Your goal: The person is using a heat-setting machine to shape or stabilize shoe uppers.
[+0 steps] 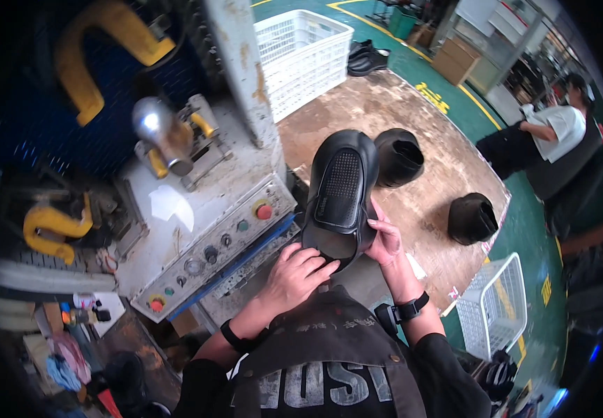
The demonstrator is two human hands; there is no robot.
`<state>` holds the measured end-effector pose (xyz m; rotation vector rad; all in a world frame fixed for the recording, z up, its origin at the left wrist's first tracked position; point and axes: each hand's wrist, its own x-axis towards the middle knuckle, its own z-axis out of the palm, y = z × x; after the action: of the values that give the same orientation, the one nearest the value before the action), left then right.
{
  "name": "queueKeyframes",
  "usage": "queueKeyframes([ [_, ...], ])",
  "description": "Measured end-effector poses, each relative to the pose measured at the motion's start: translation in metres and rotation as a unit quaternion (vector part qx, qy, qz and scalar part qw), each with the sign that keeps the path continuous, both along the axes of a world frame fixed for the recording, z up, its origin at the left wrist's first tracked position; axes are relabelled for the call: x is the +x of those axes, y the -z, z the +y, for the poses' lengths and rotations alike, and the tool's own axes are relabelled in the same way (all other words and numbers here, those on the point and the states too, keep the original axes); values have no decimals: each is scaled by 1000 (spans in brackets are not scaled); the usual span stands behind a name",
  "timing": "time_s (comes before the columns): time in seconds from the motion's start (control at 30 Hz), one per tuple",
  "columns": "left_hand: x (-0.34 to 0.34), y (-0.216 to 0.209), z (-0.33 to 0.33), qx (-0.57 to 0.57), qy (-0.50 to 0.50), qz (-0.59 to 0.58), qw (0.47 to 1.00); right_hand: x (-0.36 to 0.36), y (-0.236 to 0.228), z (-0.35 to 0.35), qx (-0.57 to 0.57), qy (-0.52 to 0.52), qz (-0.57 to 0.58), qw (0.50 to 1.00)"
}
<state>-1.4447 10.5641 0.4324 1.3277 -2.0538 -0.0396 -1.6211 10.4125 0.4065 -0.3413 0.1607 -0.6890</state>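
A black shoe (346, 188) with a perforated panel across its top is held in front of me, toe pointing away. My right hand (385, 237) grips its right side near the opening, thumb on the near face. At the heel end, my left hand (299, 270) has its fingers bent over the edge of the opening; what its thumb does is hidden. Just beyond the shoe, a black shoe upper (400, 159) stands on the worn brown table (357, 104). Another black upper (470, 219) stands near the table's right edge.
On my left is a machine with a shiny metal last (155, 122), yellow clamps (54, 226) and a button panel (211, 254). A white crate (308, 59) stands at the back, beside dark shoes (367, 59). A white basket (493, 306) is at right; a person (559, 129) sits farther off.
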Motion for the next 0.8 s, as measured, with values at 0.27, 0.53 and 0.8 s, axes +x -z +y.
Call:
queueKeyframes([
  [0.27, -47, 9, -122, -66, 72, -7, 995, -91, -7, -76, -102, 211, 134, 963],
  [0.53, -108, 62, -311, -43, 33, 89, 995, -132, 38, -142, -308, 361, 525, 707],
  [0.8, -47, 124, -155, 80, -78, 140, 984, -54, 86, -189, -568, 273, 674, 385],
])
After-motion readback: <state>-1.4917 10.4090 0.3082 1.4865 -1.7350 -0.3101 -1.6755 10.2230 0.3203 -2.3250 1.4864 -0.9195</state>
